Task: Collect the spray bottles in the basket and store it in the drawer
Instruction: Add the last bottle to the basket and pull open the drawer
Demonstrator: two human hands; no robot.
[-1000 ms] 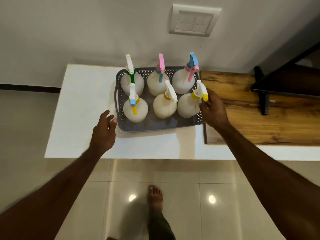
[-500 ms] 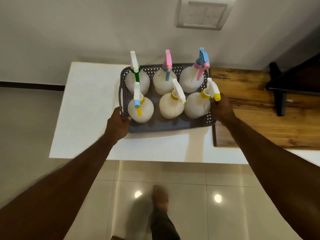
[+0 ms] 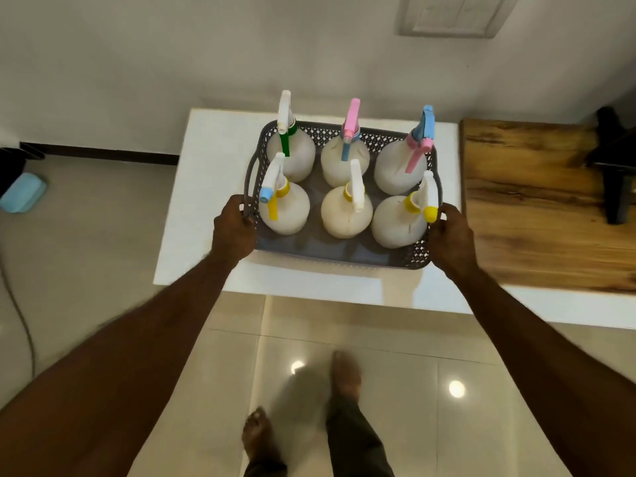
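Resting on white table (image 3: 213, 215): basket (image 3: 344, 254); tiled floor (image 3: 430, 390).

Switch plate (image 3: 453, 15) above basket (image 3: 340, 259) cut off by top edge; feet (image 3: 346, 376) below basket blurred; fingertips hidden behind basket rims.

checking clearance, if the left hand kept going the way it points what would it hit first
The left hand already grips the basket wall; straight on, it would likely meet the bottle with the blue nozzle first.
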